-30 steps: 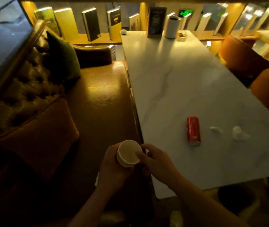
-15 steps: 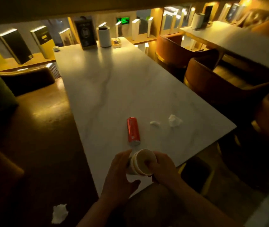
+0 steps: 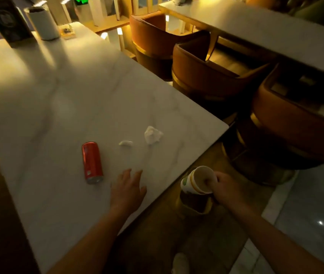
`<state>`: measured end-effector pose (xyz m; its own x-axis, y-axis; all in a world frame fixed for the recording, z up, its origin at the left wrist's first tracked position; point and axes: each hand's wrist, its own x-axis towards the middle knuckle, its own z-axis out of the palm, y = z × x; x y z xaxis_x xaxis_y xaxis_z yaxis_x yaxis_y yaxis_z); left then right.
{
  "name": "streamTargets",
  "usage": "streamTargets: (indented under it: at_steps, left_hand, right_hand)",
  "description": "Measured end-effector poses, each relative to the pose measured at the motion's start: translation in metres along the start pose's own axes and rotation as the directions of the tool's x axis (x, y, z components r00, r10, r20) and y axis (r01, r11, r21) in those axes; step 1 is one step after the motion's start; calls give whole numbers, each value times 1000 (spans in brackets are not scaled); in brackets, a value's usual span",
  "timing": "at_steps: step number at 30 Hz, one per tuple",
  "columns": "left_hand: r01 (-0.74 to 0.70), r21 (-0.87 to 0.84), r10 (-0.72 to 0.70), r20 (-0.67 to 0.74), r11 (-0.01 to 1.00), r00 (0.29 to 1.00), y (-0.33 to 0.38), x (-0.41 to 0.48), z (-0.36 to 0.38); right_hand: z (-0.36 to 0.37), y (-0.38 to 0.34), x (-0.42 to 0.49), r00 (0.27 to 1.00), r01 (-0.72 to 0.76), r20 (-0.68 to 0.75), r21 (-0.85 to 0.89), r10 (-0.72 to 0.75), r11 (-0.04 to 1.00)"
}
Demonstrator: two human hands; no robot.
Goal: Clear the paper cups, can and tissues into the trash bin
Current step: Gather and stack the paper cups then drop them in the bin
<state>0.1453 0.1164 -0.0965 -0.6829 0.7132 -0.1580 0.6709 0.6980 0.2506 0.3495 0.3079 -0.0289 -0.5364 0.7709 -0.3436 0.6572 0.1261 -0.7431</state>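
Dim, amber-lit lounge; a pale marble-veined counter [image 3: 74, 99] ran away from the camera, with orange upholstered chairs [image 3: 206, 76] along its right edge. On the counter lay a red can [image 3: 91, 162] on its side, a small tissue scrap [image 3: 125, 143] just right of it, and a larger crumpled tissue [image 3: 153, 134] a little further right. The right hand [image 3: 226, 189] was closed on the rim of the paper cups [image 3: 197, 181], which appeared nested, thumb inside the mouth, held off the counter edge directly above a small dark trash bin [image 3: 194, 204] on the floor. The left hand [image 3: 127, 187] was flat and open over the counter, fingers spread, holding nothing, near the can's lower end.

Handling assessment: the cups were judged light and easily crushed, so the rim pinch was adequate. The can, if empty, would be light, rigid and prone to roll; a grip around its mid-body was advisable. The tissues were soft and weightless, best pinched or gathered together.

Markings: a green-and-orange print showed on the outer cup, and a pale mark on the can; neither was legible. No brand could be confirmed
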Motion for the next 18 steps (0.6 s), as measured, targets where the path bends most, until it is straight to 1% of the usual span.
streamTargets:
  at_steps: [2, 4, 6, 9, 11, 14, 16, 18]
  left_hand:
    - [-3, 82, 0, 35, 997, 999, 10, 16, 10]
    - [12, 108, -21, 84, 994, 996, 16, 27, 21]
    - [40, 122, -52, 100, 992, 994, 21, 34, 31]
    - [86, 126, -96, 74, 988, 993, 30, 37, 40]
    - [96, 107, -101, 44, 990, 994, 30, 36, 47]
    - [99, 76, -98, -12, 992, 995, 27, 36, 55]
    - [104, 79, -101, -41, 991, 994, 25, 36, 58]
    - [105, 102, -99, -68, 989, 993, 24, 37, 61]
  right_hand:
    - [-7, 21, 16, 999, -39, -7, -1, 39, 999]
    - [-11, 44, 31, 995, -97, -18, 7, 98, 995]
    - [-11, 70, 47, 984, -178, -17, 15, 178, 984]
    - [-2, 109, 73, 953, -304, -2, 3, 304, 953]
    - [9, 132, 89, 926, -379, 10, -3, 379, 926]
    - [28, 161, 113, 871, -491, 34, 44, 490, 870]
    - [42, 181, 131, 843, -537, 53, 51, 535, 842]
    - [55, 197, 148, 833, -553, 65, 52, 549, 832]
